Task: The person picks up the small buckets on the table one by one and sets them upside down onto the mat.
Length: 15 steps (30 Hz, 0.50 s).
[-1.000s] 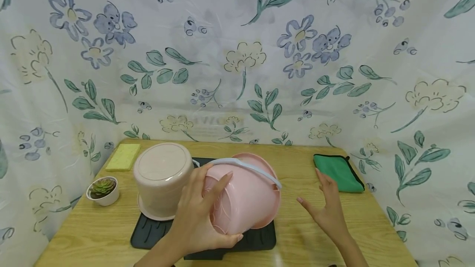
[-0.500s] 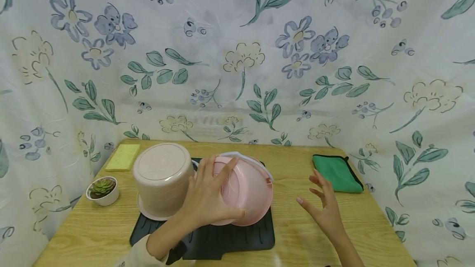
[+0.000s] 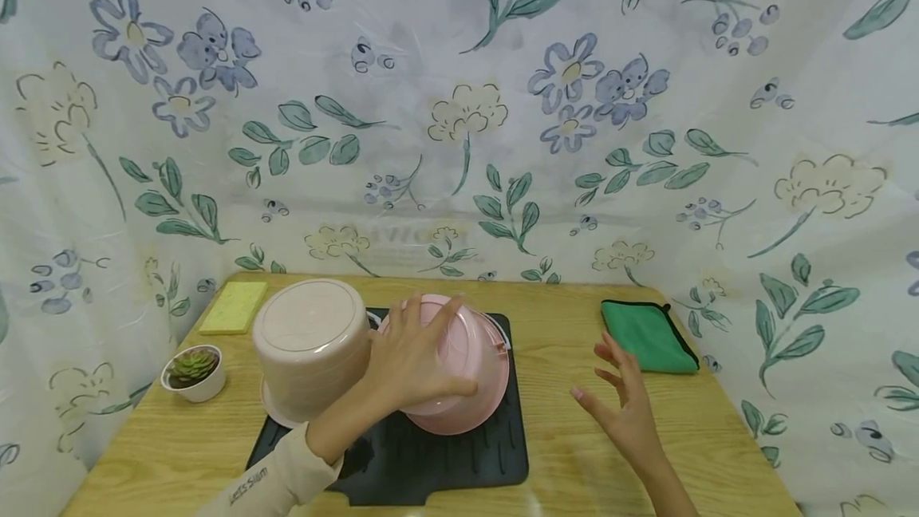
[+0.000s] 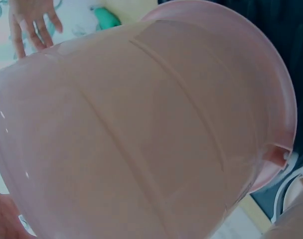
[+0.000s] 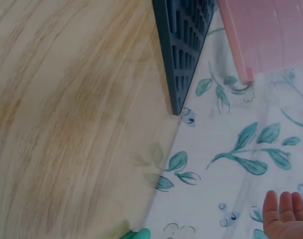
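Note:
My left hand (image 3: 412, 361) grips the base of a pink bucket (image 3: 463, 341), fingers spread over its upturned bottom and thumb on the near side. The bucket is upside down and tilted, its wide rim low over a black draining mat (image 3: 467, 461). A pale handle (image 3: 505, 332) shows at its far right edge. In the left wrist view the bucket's wall (image 4: 141, 124) fills most of the frame. To its left a beige bucket (image 3: 309, 341) stands upside down on the mat. My right hand (image 3: 628, 413) hovers over the wood right of the mat, fingers loosely bent, holding nothing.
A green cloth (image 3: 649, 336) with black edging lies at the back right of the wooden table (image 3: 567, 469). At the left are a yellow sponge cloth (image 3: 233, 308) and a small potted succulent (image 3: 194, 372). A floral curtain (image 3: 459, 102) hangs behind.
The left hand has tipped the pink bucket further upside down and moved it slightly left, bringing its rim down over the mat. The right hand stays nearly in place, its fingers a little more bent.

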Motion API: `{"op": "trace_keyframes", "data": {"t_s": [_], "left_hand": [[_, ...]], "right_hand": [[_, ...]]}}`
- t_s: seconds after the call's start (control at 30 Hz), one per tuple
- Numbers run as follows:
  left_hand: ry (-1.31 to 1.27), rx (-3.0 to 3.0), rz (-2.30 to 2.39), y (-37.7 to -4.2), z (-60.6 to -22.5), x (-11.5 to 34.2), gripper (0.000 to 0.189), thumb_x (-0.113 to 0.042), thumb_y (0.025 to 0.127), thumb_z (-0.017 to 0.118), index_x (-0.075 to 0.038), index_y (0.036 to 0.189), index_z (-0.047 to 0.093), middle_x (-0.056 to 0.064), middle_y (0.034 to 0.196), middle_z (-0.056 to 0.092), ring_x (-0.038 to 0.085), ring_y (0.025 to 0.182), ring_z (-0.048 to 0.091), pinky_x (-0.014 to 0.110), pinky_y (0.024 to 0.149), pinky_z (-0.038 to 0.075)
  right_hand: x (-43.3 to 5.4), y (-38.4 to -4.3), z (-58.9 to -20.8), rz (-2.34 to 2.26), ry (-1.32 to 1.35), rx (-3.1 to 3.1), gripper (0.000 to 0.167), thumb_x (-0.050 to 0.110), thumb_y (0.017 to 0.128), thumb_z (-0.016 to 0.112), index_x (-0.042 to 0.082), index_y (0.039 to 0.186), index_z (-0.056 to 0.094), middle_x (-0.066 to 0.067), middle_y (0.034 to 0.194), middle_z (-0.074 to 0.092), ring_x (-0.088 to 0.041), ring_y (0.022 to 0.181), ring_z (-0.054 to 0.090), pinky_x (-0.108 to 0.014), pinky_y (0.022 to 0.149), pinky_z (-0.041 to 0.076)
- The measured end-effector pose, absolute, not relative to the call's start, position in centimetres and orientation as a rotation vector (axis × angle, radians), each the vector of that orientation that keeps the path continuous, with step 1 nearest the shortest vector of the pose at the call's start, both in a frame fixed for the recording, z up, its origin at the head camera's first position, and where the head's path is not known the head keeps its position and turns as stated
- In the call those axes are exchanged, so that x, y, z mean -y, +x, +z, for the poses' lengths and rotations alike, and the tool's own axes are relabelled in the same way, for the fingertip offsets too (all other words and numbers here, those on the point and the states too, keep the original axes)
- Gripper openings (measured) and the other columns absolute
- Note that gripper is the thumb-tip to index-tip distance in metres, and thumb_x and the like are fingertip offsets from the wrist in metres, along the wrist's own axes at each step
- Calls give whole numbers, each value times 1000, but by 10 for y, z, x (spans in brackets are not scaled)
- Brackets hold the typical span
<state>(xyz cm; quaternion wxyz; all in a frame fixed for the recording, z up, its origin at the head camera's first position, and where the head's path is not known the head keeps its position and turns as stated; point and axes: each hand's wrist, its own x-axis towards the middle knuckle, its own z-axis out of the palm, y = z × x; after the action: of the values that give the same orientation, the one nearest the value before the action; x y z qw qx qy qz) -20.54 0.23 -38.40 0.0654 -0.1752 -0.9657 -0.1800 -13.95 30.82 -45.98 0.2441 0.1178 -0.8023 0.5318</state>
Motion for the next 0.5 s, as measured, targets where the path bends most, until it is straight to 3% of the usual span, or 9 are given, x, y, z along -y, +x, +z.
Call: {"op": "trace_keyframes", "data": {"t_s": [0.2,0.5], "left_hand": [[-557,2975,-516,-220,-384,-12,112,-78,54,75,-42,152,33,20,152,32,49,138,31,83,86,32],[-639,3005,-477,-239,-385,-26,114,-78,54,73,-46,153,29,18,151,33,49,134,34,80,82,34]], "right_hand": [[-306,-137,-464,1428,304,2205,90,-13,79,74,10,155,32,8,137,42,-11,127,43,-10,98,41],[-306,-136,-465,1387,325,2239,90,-9,81,74,11,156,30,8,138,41,-6,127,41,-10,98,40]]}}
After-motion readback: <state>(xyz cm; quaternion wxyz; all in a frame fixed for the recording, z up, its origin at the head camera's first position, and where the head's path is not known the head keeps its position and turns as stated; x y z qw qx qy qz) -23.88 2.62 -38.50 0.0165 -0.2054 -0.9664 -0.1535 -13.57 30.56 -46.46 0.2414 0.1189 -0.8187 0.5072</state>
